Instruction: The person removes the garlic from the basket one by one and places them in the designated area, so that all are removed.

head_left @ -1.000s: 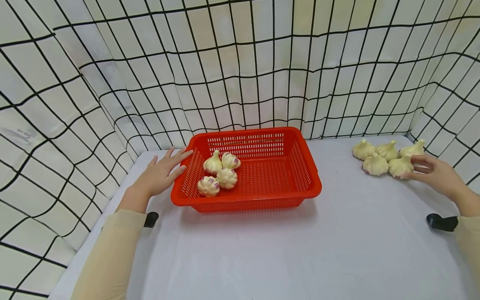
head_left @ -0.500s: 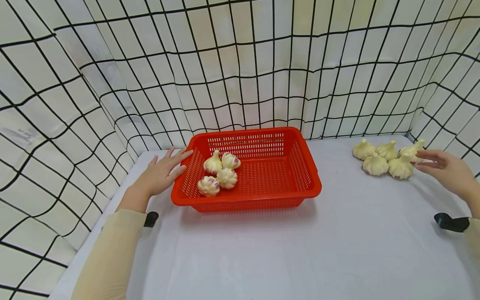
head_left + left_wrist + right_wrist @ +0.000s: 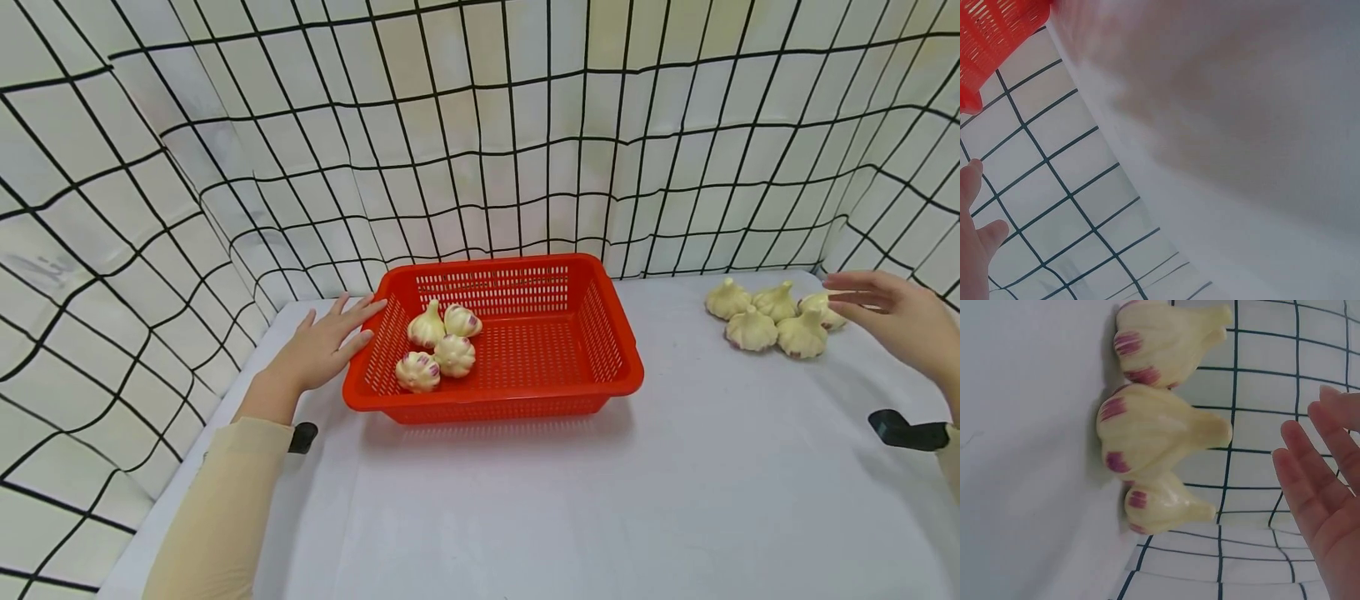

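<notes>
The person's bare right hand (image 3: 903, 323) is rising and withdrawing from the front-right pale-yellow, round-bodied garlic bulb (image 3: 801, 337); its fingers are standing clear of that bulb and now masking the stem of the similar rear-right bulb (image 3: 830, 318). The black wrist device (image 3: 909, 432) and cream fabric sleeve (image 3: 952, 468) are shifting rightward.

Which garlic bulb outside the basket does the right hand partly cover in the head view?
The back-right garlic bulb of the five; the right hand overlaps it and none of the others.
</notes>
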A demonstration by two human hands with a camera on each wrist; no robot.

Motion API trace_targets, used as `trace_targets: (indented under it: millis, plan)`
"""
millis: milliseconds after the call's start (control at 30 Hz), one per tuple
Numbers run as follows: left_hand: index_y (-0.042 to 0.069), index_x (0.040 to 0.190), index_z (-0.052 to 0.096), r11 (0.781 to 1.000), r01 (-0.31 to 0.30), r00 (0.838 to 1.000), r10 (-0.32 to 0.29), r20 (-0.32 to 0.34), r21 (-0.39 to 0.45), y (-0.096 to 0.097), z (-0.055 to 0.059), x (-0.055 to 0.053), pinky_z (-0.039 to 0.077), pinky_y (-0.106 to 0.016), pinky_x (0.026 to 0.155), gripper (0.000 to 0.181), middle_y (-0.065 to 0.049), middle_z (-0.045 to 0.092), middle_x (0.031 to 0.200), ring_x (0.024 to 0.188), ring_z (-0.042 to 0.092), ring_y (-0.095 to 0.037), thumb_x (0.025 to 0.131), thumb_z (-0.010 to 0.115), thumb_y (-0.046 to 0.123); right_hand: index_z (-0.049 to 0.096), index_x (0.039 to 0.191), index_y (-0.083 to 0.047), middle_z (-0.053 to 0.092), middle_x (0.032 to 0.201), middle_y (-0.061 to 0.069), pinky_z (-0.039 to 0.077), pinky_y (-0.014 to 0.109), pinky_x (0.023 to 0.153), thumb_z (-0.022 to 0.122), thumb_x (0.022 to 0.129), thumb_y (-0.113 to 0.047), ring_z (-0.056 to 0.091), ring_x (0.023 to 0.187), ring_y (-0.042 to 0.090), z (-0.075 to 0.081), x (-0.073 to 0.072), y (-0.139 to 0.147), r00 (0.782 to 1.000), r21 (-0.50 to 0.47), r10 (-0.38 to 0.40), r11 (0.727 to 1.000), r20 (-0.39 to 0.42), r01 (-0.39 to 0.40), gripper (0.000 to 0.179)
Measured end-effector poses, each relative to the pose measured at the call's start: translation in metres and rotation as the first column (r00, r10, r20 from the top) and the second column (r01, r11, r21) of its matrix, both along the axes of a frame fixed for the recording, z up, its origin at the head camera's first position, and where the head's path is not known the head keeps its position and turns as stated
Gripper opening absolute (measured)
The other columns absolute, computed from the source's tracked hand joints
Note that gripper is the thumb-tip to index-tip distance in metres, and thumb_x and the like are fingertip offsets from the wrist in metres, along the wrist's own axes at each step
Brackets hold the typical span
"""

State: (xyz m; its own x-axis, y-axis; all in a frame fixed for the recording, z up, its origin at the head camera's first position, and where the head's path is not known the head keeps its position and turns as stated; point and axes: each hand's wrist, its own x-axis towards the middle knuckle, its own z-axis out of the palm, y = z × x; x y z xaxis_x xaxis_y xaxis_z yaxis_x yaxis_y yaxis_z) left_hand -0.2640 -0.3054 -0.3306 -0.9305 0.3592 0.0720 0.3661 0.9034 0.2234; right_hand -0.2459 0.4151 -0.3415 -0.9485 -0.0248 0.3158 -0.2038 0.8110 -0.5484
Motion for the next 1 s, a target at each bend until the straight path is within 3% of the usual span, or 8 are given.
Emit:
trace_targets:
  millis: [67,133,233,300,567,767,1000]
  plan:
    - [0.021,0.163,0.030,1.000,0.001,1.000,-0.001,-0.005,-0.002,0.000,0.000,-0.001,-0.003,-0.073,0.116,0.065,-0.012,0.019,0.170,0.154,0.006,-0.045,0.107,0.036,0.054,0.051,0.138,0.007,0.058,0.134,0.025,0.033,-0.005,0.069,0.057,0.106,-0.012,0.038,0.091,-0.027,0.005,0.000,-0.007,1.000,-0.005,0.029,1.000,-0.004,-0.029,0.037]
    - [0.021,0.163,0.030,1.000,0.003,1.000,-0.003,-0.010,-0.001,0.000,0.000,-0.001,-0.003,-0.073,0.116,0.066,-0.012,0.019,0.170,0.154,0.006,-0.045,0.107,0.036,0.055,0.053,0.138,0.005,0.062,0.128,-0.001,0.035,-0.004,0.069,0.058,0.106,-0.013,0.041,0.091,-0.028,0.009,0.001,-0.014,0.999,-0.010,0.048,0.999,-0.006,-0.048,0.037]
    - [0.021,0.163,0.030,1.000,0.005,1.000,-0.005,-0.013,0.001,0.000,-0.001,-0.002,-0.003,-0.073,0.116,0.066,-0.012,0.019,0.170,0.154,0.006,-0.045,0.107,0.036,0.055,0.056,0.138,0.001,0.051,0.113,-0.034,0.038,-0.003,0.069,0.061,0.105,-0.017,0.045,0.090,-0.028,0.015,0.002,-0.024,0.998,-0.020,0.070,0.997,-0.002,-0.070,0.038]
    - [0.021,0.163,0.030,1.000,0.005,1.000,-0.005,-0.014,0.001,0.000,0.000,-0.001,-0.003,-0.074,0.116,0.066,-0.012,0.019,0.170,0.154,0.006,-0.045,0.107,0.036,0.055,0.057,0.138,-0.001,0.046,0.107,-0.044,0.038,-0.002,0.069,0.062,0.105,-0.020,0.046,0.092,-0.027,0.020,0.002,-0.031,0.996,-0.031,0.091,0.995,0.005,-0.091,0.039]
    - [0.021,0.164,0.029,1.000,0.003,1.000,-0.004,-0.013,-0.009,0.000,0.000,-0.001,-0.004,-0.073,0.116,0.067,-0.012,0.019,0.170,0.154,0.005,-0.045,0.107,0.035,0.056,0.060,0.135,-0.001,0.058,0.108,-0.038,0.044,0.001,0.076,0.065,0.103,-0.019,0.055,0.096,-0.020,0.039,0.003,-0.063,0.978,-0.096,0.206,0.974,-0.016,-0.207,0.037]
    - [0.021,0.164,0.027,1.000,-0.001,1.000,0.001,-0.015,-0.020,-0.001,0.000,0.000,-0.006,-0.072,0.116,0.068,-0.012,0.018,0.170,0.154,0.005,-0.046,0.107,0.034,0.058,0.064,0.135,-0.008,0.064,0.113,-0.029,0.045,0.004,0.081,0.066,0.102,-0.020,0.059,0.101,-0.013,0.053,-0.001,-0.094,0.961,-0.100,0.276,0.957,0.017,-0.273,0.035]
    - [0.022,0.164,0.027,1.000,-0.010,1.000,0.010,-0.011,-0.027,0.000,0.002,0.002,-0.005,-0.070,0.117,0.067,-0.010,0.018,0.170,0.154,0.006,-0.045,0.107,0.035,0.057,0.065,0.135,-0.011,0.069,0.127,0.000,0.047,0.007,0.084,0.067,0.102,-0.020,0.061,0.106,-0.006,0.067,-0.012,-0.130,0.935,-0.072,0.354,0.933,0.023,-0.352,0.034]
